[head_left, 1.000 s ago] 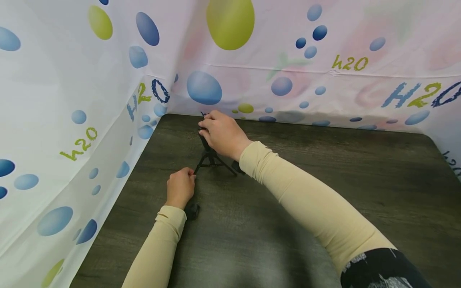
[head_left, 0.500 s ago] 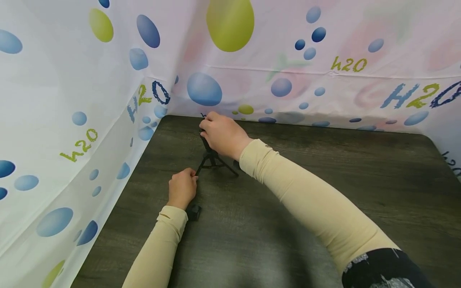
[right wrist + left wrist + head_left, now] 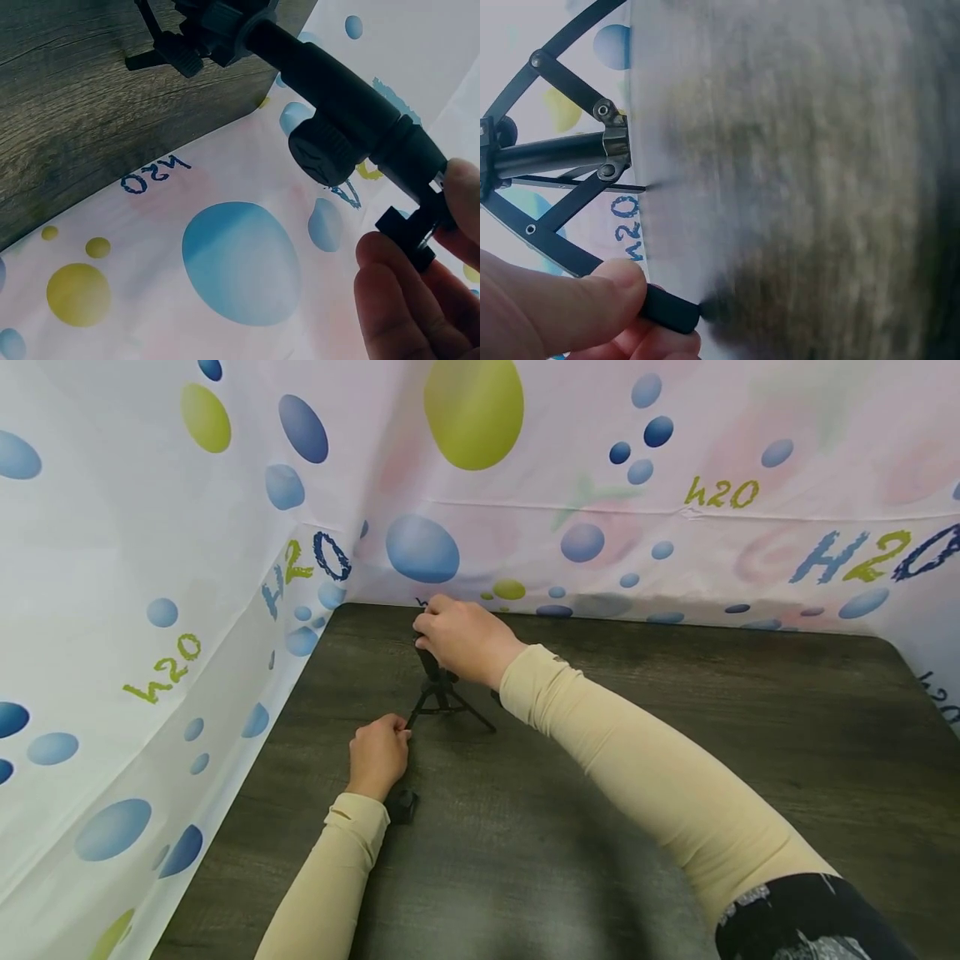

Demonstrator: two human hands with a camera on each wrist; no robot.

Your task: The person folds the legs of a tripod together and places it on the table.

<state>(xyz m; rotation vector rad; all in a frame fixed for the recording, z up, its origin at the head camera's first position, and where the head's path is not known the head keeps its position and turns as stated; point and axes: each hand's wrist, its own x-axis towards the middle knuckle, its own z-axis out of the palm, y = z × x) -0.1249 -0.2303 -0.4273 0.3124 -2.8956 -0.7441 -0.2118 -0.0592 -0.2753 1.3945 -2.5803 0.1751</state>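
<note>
A small black tripod (image 3: pixel 442 700) stands on its spread legs near the back left of the table. My left hand (image 3: pixel 377 756) pinches the end of its near left leg; the left wrist view shows thumb and fingers round that leg (image 3: pixel 671 309), with the tip sticking out. Hinged braces (image 3: pixel 574 86) join the legs to the centre post (image 3: pixel 551 156). Up at the top, my right hand (image 3: pixel 471 642) holds the tripod's head. In the right wrist view its fingers pinch a small black clamp-like mount (image 3: pixel 409 231), above a round side knob (image 3: pixel 324 148).
The dark wood-grain table (image 3: pixel 637 760) stretches off to the right. White sheeting with blue and green dots (image 3: pixel 585 460) hangs right behind it and along its left side. A black block (image 3: pixel 402 806) sits beside the left wrist.
</note>
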